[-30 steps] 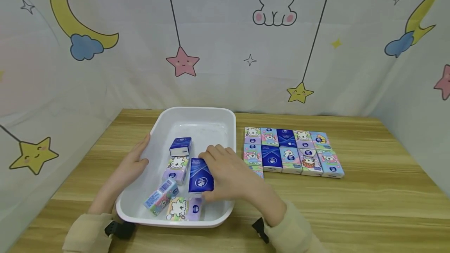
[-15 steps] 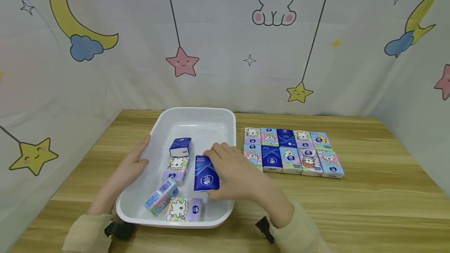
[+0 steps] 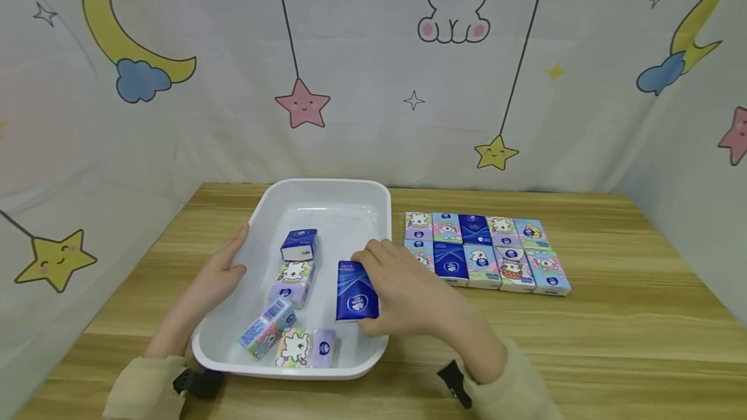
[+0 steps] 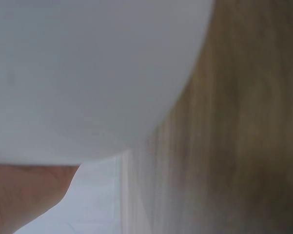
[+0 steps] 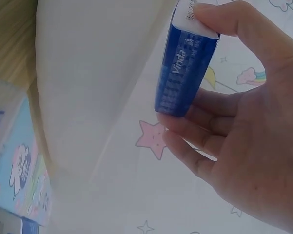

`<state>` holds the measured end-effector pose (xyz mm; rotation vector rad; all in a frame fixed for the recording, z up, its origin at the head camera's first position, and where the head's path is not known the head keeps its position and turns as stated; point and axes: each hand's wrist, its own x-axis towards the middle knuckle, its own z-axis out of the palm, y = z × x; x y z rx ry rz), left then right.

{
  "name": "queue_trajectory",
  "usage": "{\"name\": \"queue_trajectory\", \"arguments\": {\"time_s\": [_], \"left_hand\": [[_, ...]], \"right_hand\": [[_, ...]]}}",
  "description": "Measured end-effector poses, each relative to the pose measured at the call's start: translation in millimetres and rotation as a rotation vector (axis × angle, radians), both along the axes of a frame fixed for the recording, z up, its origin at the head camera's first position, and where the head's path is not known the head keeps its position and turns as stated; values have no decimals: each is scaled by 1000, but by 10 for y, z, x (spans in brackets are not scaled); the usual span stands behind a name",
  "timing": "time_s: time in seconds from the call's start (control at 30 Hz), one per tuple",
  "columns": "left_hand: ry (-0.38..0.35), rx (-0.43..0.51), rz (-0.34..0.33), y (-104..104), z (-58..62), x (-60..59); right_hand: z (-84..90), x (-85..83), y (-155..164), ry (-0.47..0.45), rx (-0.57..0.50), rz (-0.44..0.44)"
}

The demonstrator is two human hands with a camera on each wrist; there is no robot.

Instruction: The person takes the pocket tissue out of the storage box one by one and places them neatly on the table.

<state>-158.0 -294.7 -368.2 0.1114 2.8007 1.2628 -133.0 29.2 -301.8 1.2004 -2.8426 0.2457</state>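
Observation:
My right hand (image 3: pixel 403 293) grips a dark blue tissue pack (image 3: pixel 355 291) between thumb and fingers, lifted above the right side of the white bin (image 3: pixel 327 190). The right wrist view shows the same blue pack (image 5: pixel 185 73) pinched by my right hand (image 5: pixel 234 122), next to the bin's wall (image 5: pixel 87 87). My left hand (image 3: pixel 218 271) rests flat against the bin's left rim. Inside the bin lie another blue pack (image 3: pixel 299 244), a purple cartoon pack (image 3: pixel 292 282), a barcode-side pack (image 3: pixel 267 327) and a pastel pack (image 3: pixel 306 347). In the left wrist view only the bin's underside (image 4: pixel 87 73) and a bit of my left hand (image 4: pixel 24 195) show.
Two rows of tissue packs (image 3: pixel 484 251) lie flat on the wooden table (image 3: pixel 613 316) right of the bin. A printed curtain (image 3: pixel 373 63) with stars, moons and a rabbit closes in the back and both sides.
My right hand has lifted the dark blue pack and carried it rightward, from the bin's middle toward its right wall. The left hand stayed on the rim.

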Motion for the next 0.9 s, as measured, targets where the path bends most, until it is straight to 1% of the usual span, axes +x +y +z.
{"name": "queue_trajectory", "arguments": {"time_s": [0.17,0.47,0.67,0.83,0.9], "left_hand": [[-2,-3,2,-2,-5,0],[-1,-8,4,-4,-8,-6],[-4,-4,1,-9,-10,-12],[-16,8,7,-5,-10,-7],[-8,12,5,-11,-11,-8]], "right_hand": [[-16,-9,89,-23,-4,-16],[-51,-39,290,-80,-76,-21],[-65,-50,412,-105,-64,-67],[-65,-66,515,-160,-50,-107],[-62,-82,560,-194,-49,-121]]}}
